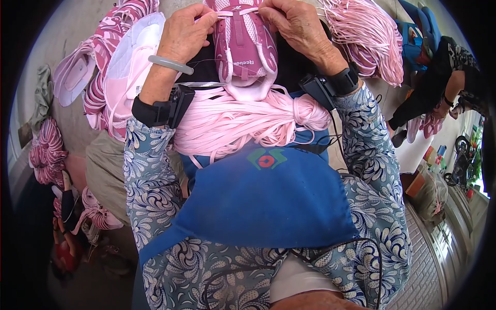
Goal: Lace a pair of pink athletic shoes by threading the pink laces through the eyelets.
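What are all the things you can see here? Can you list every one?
pink and white sports shoe: one, held upside at top centre, between both hands
thin pink lace across shoe: one, pale pink, pinched by both hands
bundle of flat pink laces: one, pale pink, on the lap
second lace bundle: one, pink, upper right
pile of pink and white shoes: several, upper left
blue cloth apron: one, over the lap
other person: one, dark clothes, far right
left hand: pale bangle, black wrist strap
right hand: black wrist strap

The top edge cuts off the pink shoe point(243, 46); fingers point(206, 15) hide its lace.
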The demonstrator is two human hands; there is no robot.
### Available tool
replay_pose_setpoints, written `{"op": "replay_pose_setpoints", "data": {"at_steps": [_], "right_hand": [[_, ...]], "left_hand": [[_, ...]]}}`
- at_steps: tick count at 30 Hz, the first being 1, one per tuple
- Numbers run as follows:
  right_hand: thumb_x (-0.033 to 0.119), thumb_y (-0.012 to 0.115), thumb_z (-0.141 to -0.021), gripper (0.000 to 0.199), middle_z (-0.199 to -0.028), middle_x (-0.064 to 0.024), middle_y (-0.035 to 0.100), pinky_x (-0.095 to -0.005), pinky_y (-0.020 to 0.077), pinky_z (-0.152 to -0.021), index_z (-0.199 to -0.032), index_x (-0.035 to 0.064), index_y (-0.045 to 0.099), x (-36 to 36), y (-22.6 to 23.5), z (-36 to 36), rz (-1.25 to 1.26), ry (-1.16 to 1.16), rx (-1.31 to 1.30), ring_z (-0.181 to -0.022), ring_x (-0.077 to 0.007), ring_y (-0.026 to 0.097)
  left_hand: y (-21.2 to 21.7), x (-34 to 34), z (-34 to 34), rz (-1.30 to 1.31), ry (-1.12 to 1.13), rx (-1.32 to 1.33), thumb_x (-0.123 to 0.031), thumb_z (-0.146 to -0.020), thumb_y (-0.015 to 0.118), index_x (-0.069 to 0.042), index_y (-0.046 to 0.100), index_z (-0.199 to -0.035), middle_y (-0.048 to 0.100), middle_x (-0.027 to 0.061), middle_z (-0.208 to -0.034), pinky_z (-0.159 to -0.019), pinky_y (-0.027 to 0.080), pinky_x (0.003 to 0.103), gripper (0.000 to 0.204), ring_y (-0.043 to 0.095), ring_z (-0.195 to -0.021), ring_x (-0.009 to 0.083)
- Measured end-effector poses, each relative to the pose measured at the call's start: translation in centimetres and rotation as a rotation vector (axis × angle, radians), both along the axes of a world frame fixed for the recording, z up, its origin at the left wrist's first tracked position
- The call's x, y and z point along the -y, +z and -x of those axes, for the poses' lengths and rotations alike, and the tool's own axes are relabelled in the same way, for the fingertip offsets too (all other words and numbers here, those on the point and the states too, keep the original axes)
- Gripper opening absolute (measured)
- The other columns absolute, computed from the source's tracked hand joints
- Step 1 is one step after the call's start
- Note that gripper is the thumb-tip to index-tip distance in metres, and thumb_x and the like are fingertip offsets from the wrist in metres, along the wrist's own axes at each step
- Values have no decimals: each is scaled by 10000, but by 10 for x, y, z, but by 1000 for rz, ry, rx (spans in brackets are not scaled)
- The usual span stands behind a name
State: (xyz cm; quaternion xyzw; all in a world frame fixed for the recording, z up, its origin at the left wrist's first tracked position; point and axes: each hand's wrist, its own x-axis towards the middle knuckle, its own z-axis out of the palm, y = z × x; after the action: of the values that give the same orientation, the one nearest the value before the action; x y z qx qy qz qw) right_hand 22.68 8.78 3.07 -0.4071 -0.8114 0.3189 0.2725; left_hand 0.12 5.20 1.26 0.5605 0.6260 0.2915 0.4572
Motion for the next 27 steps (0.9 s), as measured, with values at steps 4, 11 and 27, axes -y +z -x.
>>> {"op": "replay_pose_setpoints", "data": {"at_steps": [4, 11, 27], "right_hand": [[140, 561, -855, 169, -747, -227, 573, -406, 450, -623, -802, -19, 589, -7, 1, 3, -104, 7, 133, -698, -375, 575], [169, 555, -845, 199, -708, -241, 570, -438, 452, -599, -799, -19, 600, -15, 14, 9, -157, 158, 353, -681, -409, 574], [191, 612, -818, 267, -558, -180, 572, -333, 442, -467, -710, -53, 611, -5, 1, 16, 292, -191, -18, -489, -232, 588]], "left_hand": [[-2, 3, 2, -30, 30, -16, -289, -900, 564, -35, 648, -946, 635, 38, -818, -589, 537, 217, 272, 620, -762, 100], [3, 0, -2, -40, 13, -218, -291, -897, 566, -30, 652, -938, 640, 36, -804, -588, 536, 220, 278, 621, -722, 104], [-18, -10, 8, 60, 113, 183, -298, -863, 632, -37, 661, -924, 629, 18, -724, -536, 519, 204, 270, 595, -603, 85]]}}
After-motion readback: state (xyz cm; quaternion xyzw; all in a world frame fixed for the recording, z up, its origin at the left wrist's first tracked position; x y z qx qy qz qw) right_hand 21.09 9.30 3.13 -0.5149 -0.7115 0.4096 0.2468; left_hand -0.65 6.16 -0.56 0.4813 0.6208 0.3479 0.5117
